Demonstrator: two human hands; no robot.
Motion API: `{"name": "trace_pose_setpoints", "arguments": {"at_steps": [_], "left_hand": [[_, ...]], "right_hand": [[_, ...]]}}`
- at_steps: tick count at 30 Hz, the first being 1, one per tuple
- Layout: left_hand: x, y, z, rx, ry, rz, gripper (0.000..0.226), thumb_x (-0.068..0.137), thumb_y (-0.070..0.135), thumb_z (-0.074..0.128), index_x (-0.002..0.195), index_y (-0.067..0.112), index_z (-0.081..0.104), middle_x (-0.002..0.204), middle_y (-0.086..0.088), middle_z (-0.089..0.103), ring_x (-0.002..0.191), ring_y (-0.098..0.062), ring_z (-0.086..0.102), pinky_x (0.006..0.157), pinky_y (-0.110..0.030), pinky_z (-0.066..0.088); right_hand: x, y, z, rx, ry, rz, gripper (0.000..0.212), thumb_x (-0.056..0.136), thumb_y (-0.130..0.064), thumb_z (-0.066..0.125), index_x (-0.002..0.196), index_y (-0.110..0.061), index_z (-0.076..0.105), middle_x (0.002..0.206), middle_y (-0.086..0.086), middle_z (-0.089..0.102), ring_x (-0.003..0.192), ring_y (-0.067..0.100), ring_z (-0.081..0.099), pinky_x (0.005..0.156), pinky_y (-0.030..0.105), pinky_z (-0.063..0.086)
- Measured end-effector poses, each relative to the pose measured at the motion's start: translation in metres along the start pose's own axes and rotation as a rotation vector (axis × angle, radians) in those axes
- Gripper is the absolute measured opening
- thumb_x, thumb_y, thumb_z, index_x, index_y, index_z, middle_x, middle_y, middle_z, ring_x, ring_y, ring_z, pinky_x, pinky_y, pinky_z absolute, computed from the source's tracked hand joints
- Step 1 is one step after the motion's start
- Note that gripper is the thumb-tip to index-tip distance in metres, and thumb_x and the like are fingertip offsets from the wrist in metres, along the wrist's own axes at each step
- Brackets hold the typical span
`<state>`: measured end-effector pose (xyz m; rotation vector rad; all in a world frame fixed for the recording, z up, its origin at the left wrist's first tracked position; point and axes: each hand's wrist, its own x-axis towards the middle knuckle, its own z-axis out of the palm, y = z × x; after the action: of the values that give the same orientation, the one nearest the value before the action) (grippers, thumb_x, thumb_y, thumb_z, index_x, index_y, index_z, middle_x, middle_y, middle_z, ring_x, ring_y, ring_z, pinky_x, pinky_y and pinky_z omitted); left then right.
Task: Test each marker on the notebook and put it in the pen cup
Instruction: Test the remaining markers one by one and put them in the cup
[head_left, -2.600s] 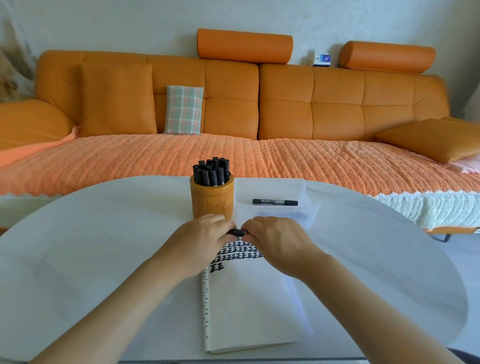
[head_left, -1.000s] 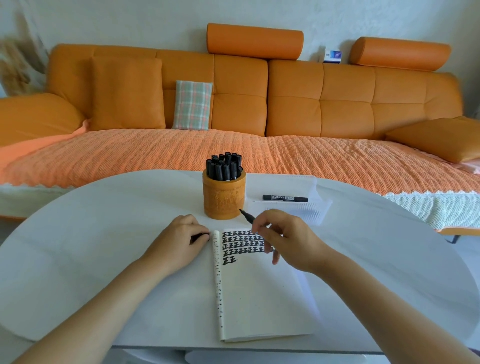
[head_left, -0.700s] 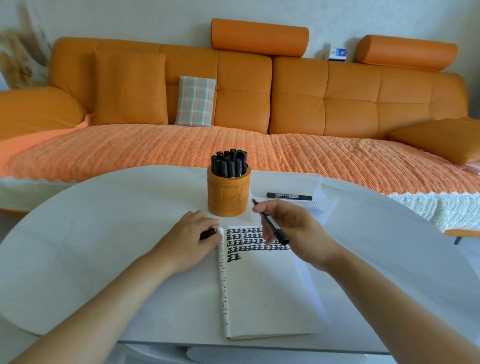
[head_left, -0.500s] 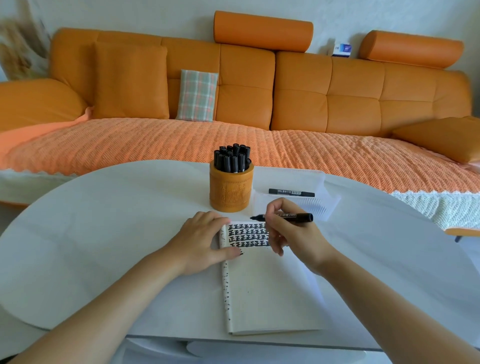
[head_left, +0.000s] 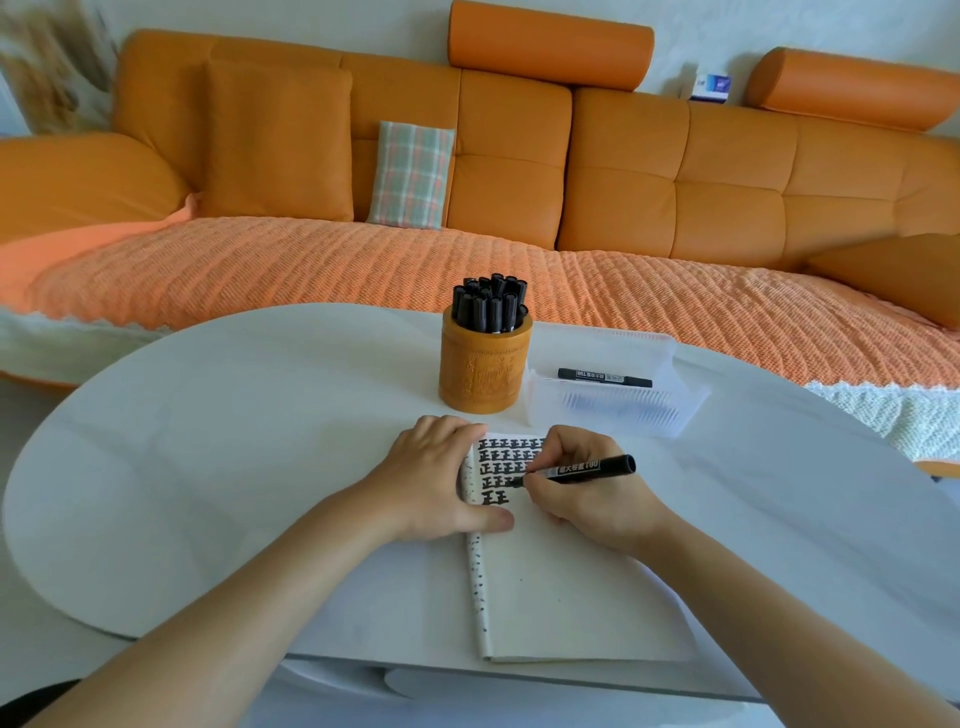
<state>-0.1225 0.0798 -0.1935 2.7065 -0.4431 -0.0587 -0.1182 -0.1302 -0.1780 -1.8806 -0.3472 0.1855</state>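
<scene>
My right hand (head_left: 587, 493) grips an uncapped black marker (head_left: 582, 470) with its tip on the notebook (head_left: 566, 597), beside rows of black test marks (head_left: 506, 462). My left hand (head_left: 431, 478) rests on the notebook's left edge, thumb pressed on the page. Its fingers are curled over, and the marker cap it held earlier is hidden under them. Behind the notebook stands the orange pen cup (head_left: 485, 364) holding several black markers (head_left: 491, 306). One capped marker (head_left: 605, 378) lies in a clear plastic tray (head_left: 618, 408) to the cup's right.
Everything sits on a white oval table (head_left: 234, 441), whose near edge runs just below the notebook. An orange sofa (head_left: 519, 218) with cushions stands behind the table.
My hands pulled the cap off the marker; the left hand kept the cap and settled on the notebook's edge. My right hand turned the marker and brought its tip down onto the page.
</scene>
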Motion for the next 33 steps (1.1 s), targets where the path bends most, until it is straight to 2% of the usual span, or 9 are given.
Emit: {"name": "trace_pose_setpoints", "arguments": {"at_steps": [6,11,16,22,29,33], "left_hand": [[0.0003,0.0006,-0.0007,0.000,-0.006,0.000,0.115,0.051,0.088,0.045,0.147,0.029,0.022,0.142,0.014,0.026,0.132,-0.009,0.017,0.106,-0.028,0.018],[0.0011,0.0012,-0.0016,0.014,-0.017,-0.005,0.116,0.049,0.089,0.043,0.147,0.030,0.021,0.142,0.014,0.026,0.133,-0.010,0.016,0.108,-0.029,0.018],[0.0006,0.0017,-0.0018,0.011,-0.014,-0.001,0.115,0.050,0.088,0.045,0.147,0.031,0.021,0.142,0.014,0.026,0.133,-0.009,0.016,0.107,-0.028,0.017],[-0.0002,0.0013,-0.0024,0.004,-0.027,-0.007,0.115,0.052,0.088,0.046,0.148,0.031,0.020,0.140,0.015,0.026,0.132,-0.009,0.016,0.107,-0.029,0.019],[0.0004,0.0013,-0.0029,0.007,-0.031,-0.002,0.115,0.051,0.090,0.045,0.148,0.032,0.020,0.140,0.015,0.026,0.131,-0.009,0.017,0.108,-0.030,0.020],[0.0009,0.0008,-0.0026,0.006,-0.033,-0.006,0.116,0.051,0.090,0.045,0.148,0.032,0.020,0.140,0.016,0.026,0.131,-0.009,0.016,0.110,-0.031,0.020]], "right_hand": [[-0.0011,0.0024,-0.0006,-0.047,-0.027,-0.018,0.019,0.080,-0.007,0.069,0.068,-0.014,0.056,0.059,-0.001,0.056,0.051,0.015,0.045,0.050,0.027,0.036],[-0.0005,0.0024,0.0000,-0.113,-0.032,-0.038,0.020,0.078,-0.011,0.071,0.065,-0.018,0.058,0.063,-0.007,0.061,0.054,0.008,0.049,0.053,0.026,0.040],[-0.0011,0.0040,0.0003,-0.106,-0.063,-0.049,0.012,0.072,-0.018,0.069,0.066,-0.019,0.059,0.069,-0.001,0.063,0.059,0.012,0.051,0.055,0.029,0.044],[-0.0021,0.0040,-0.0011,-0.140,-0.046,-0.084,0.015,0.075,-0.012,0.068,0.067,-0.016,0.056,0.065,-0.008,0.060,0.057,0.007,0.049,0.054,0.024,0.041],[-0.0029,0.0023,-0.0014,-0.153,-0.088,-0.119,0.011,0.070,-0.017,0.066,0.069,-0.010,0.057,0.067,-0.005,0.060,0.061,0.009,0.052,0.056,0.025,0.043],[-0.0034,0.0032,-0.0030,-0.111,-0.082,-0.104,0.014,0.074,-0.013,0.067,0.066,-0.015,0.056,0.064,-0.009,0.058,0.058,0.007,0.050,0.055,0.022,0.041]]}}
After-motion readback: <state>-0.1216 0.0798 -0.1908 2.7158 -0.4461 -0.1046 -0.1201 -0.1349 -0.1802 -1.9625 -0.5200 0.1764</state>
